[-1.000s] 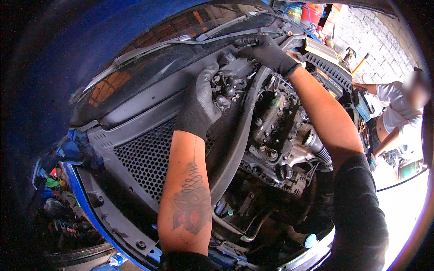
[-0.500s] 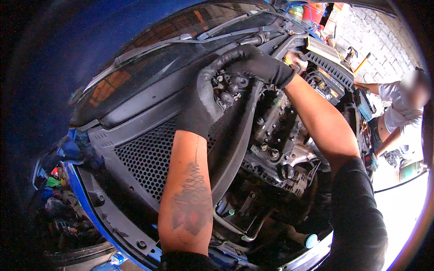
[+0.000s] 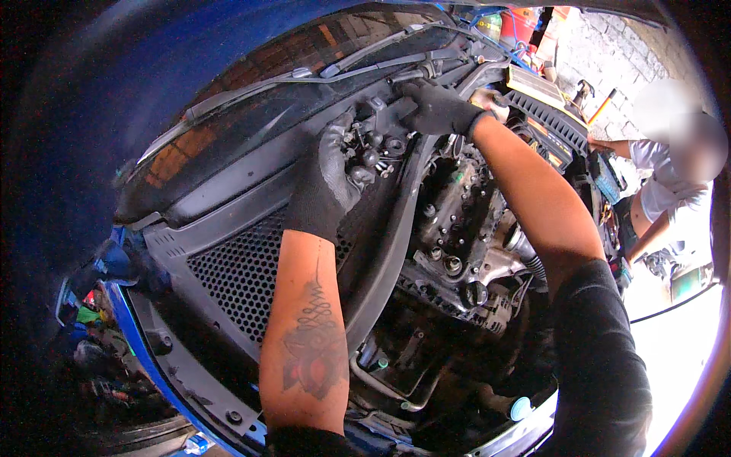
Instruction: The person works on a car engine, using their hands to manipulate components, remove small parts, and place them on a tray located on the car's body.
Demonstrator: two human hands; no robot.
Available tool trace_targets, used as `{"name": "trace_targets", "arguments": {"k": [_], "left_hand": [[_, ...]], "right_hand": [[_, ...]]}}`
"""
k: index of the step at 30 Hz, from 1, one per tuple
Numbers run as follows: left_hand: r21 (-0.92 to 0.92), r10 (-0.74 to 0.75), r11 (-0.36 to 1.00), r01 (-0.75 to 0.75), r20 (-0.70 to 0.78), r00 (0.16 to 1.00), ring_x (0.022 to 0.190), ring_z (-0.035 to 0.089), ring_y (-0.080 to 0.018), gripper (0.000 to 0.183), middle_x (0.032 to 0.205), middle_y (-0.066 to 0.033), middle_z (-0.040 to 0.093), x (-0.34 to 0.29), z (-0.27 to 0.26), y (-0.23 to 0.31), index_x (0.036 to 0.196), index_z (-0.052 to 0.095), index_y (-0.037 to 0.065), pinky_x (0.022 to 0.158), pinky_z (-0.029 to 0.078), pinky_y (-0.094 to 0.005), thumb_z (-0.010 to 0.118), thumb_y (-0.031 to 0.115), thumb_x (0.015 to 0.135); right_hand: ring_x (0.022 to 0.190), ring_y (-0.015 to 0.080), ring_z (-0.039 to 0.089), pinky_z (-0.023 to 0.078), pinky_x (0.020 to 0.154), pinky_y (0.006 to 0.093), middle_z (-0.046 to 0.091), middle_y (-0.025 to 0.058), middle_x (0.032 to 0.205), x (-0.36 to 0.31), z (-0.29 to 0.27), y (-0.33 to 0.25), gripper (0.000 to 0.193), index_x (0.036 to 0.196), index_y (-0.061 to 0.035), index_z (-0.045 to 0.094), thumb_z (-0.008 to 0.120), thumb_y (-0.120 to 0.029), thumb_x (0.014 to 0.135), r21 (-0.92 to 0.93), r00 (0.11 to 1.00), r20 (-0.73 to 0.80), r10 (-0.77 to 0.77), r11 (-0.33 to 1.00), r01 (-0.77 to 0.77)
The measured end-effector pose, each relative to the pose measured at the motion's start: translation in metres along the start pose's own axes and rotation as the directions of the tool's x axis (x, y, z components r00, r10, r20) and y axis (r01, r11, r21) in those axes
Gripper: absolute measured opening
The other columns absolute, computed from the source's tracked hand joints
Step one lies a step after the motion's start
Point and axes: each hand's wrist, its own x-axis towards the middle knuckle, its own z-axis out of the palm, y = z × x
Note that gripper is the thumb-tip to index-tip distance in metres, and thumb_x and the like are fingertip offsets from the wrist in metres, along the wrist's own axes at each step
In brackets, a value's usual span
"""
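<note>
My left hand (image 3: 324,179), in a dark knitted glove with a grey palm, curves around a heap of small metal and black parts (image 3: 371,156) on the black plastic cowl (image 3: 221,183) below the windshield. Its thumb and fingers are apart, along the heap's left side. Bolts and round black pieces show among the parts. My gloved right hand (image 3: 443,109) is closed at the heap's far right, its fingers on a dark part with a small flat tab (image 3: 376,103). The part's kind is unclear, and the fingertips are partly hidden.
An exposed engine (image 3: 457,221) lies right of the cowl's raised edge. Beyond it rests a pleated air filter (image 3: 533,85). Another person (image 3: 678,164) stands at the right, a hand at the car's front. Wiper arms (image 3: 297,76) cross the windshield base.
My right hand has drawn back from over the heap, uncovering more parts and the dark part at its fingers. My left hand has shifted slightly left. The view has moved a little.
</note>
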Motion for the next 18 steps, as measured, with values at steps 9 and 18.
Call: {"name": "trace_targets", "arguments": {"k": [9, 18], "left_hand": [[0.017, 0.028, 1.0, -0.026, -0.102, 0.994, 0.055, 0.052, -0.0107, 0.027, 0.08, -0.0023, 0.064, -0.005, 0.011, -0.004, 0.099, 0.061, 0.014, 0.038, 0.031, -0.0194, 0.048, 0.037, 0.097], [0.03, -0.03, 0.999, 0.03, 0.002, 1.0, 0.054, 0.053, -0.0093, 0.03, 0.082, -0.0019, 0.066, 0.001, 0.001, -0.004, 0.094, 0.062, 0.015, 0.039, 0.029, -0.0191, 0.055, 0.045, 0.095]], "right_hand": [[0.097, 0.0409, 0.067, 0.051, 0.082, 0.0547, 0.069, 0.0203, 0.107, 0.023, 0.012, 0.001, 0.066, 0.136, -0.0108, 0.048, 0.066, -0.029, 0.075, -0.366, 0.978, 0.014, 0.209, 0.911, -0.189], [0.082, 0.037, 0.069, 0.055, 0.069, 0.0492, 0.071, 0.0184, 0.088, 0.011, 0.022, -0.003, 0.03, 0.091, -0.009, 0.071, 0.064, -0.032, 0.072, -0.382, 0.997, -0.066, 0.036, 0.922, -0.058]]}}
